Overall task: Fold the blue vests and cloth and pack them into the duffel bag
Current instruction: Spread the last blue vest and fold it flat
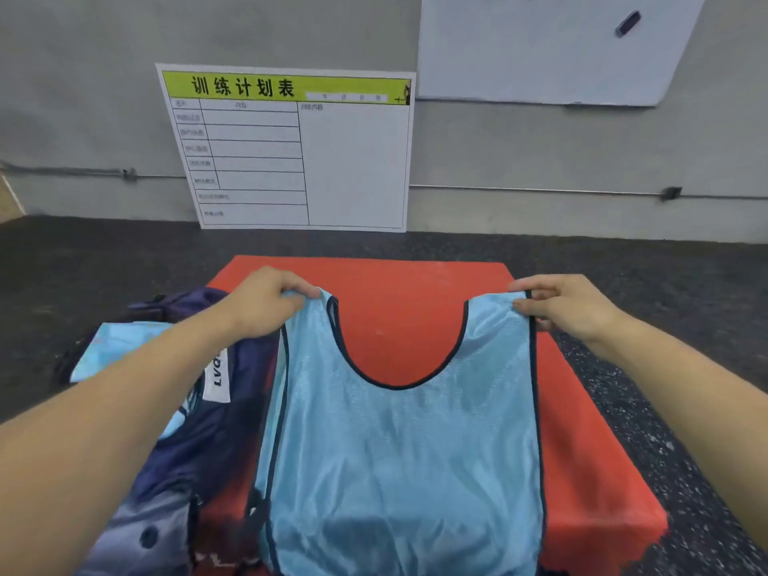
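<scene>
A light blue mesh vest (pixel 399 459) with dark trim lies spread over the red block (pixel 582 430), neck opening away from me. My left hand (pixel 266 301) pinches its left shoulder strap and my right hand (pixel 569 305) pinches the right strap, both held at the same height. The navy duffel bag (pixel 195 442) lies on the left of the block under my left forearm, with a white label. Light blue fabric (pixel 112 351) shows at the bag's far left side.
The red block sits on dark speckled flooring (pixel 665 367). A white schedule board (pixel 299 160) with a yellow-green header leans on the grey wall behind. A whiteboard (pixel 540 47) hangs at the upper right.
</scene>
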Action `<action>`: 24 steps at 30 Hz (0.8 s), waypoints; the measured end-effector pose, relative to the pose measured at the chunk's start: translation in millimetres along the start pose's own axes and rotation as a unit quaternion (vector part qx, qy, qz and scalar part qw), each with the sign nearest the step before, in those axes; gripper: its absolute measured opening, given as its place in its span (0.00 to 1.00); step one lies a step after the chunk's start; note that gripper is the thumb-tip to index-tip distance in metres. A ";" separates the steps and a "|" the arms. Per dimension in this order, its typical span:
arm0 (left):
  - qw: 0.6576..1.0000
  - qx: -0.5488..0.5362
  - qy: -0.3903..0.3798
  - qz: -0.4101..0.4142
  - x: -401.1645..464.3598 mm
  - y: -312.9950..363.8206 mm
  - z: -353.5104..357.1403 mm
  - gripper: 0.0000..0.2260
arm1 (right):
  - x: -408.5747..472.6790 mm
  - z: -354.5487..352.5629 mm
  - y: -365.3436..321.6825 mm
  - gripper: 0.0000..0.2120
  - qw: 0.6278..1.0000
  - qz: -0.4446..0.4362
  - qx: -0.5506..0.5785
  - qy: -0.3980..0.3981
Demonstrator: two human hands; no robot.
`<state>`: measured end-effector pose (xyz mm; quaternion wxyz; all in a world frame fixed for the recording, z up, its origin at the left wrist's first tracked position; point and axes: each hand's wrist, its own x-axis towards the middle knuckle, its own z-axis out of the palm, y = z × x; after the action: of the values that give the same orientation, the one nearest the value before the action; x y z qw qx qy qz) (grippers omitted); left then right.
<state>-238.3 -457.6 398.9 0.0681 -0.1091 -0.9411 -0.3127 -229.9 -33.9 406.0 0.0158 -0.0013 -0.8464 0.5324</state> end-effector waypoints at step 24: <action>0.986 0.152 -0.051 -0.042 173.7 -93.4 134.3 0.29 | 235.7 84.9 100.4 0.32 0.941 -0.018 -0.337 -0.007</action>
<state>-437.5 -421.2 272.7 0.0222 -0.0738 -0.9837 -0.1628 -469.4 -62.4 284.8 0.0182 0.0129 -0.9762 0.2159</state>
